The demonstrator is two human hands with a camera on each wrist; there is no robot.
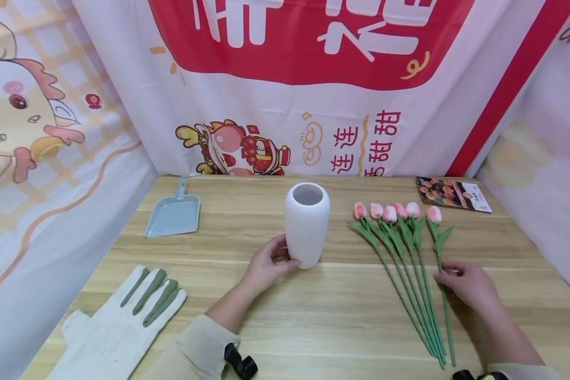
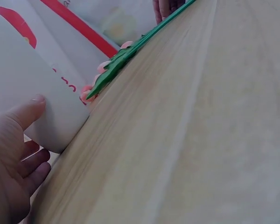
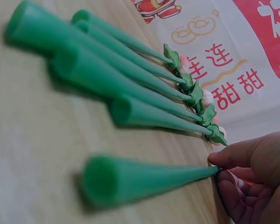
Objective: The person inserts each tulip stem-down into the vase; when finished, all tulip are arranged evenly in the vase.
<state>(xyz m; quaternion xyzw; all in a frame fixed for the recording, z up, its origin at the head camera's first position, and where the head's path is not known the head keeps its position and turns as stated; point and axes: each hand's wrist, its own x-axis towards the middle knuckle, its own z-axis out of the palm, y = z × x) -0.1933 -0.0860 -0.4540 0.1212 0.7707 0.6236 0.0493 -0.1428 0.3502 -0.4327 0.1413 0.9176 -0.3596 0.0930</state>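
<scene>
A white vase (image 1: 306,227) stands upright on the wooden table, and my left hand (image 1: 268,266) grips its lower part; in the left wrist view the thumb of that hand (image 2: 14,154) lies along the vase (image 2: 46,93). Several pink tulips with green stems (image 1: 408,264) lie to the right of the vase. Apart from that bunch, at its right, lies a single tulip (image 1: 434,215). My right hand (image 1: 472,287) pinches its stem between thumb and fingers, also visible in the right wrist view, where the hand (image 3: 256,177) holds the stem (image 3: 149,179) near the table surface.
A light blue dustpan (image 1: 174,215) lies at the back left. White and green gloves (image 1: 119,327) are at the front left. A printed card packet (image 1: 453,194) lies at the back right. Printed cloth (image 1: 285,95) hangs behind and beside the table.
</scene>
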